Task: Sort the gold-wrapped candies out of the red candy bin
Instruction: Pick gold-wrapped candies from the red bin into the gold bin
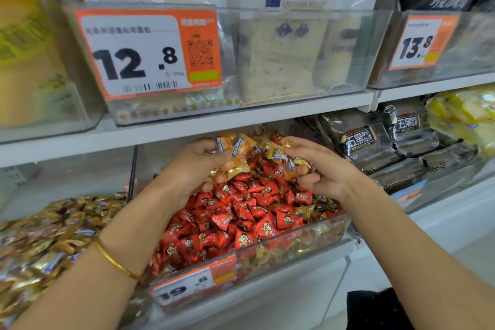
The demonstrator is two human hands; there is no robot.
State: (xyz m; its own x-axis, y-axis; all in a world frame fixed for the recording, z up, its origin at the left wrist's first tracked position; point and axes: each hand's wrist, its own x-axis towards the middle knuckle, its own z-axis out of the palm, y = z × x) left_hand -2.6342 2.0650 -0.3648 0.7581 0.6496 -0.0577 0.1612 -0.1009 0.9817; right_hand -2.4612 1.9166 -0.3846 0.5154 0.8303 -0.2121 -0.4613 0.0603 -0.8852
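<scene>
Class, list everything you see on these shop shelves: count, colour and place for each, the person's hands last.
clear bin: one, see-through, lower shelf.
red candies: many, red, in the clear bin.
gold candies: two handfuls, gold, held above the red ones.
candy heap: one, gold, bin at left.
price tags: three, orange and white, on bin fronts.
bread bags: two, white with blue print, upper shelf.
dark packets: several, black, right of the bin.
bracelet: one, gold, left wrist.
left hand: one, grips gold candies.
right hand: one, grips gold candies.
</scene>
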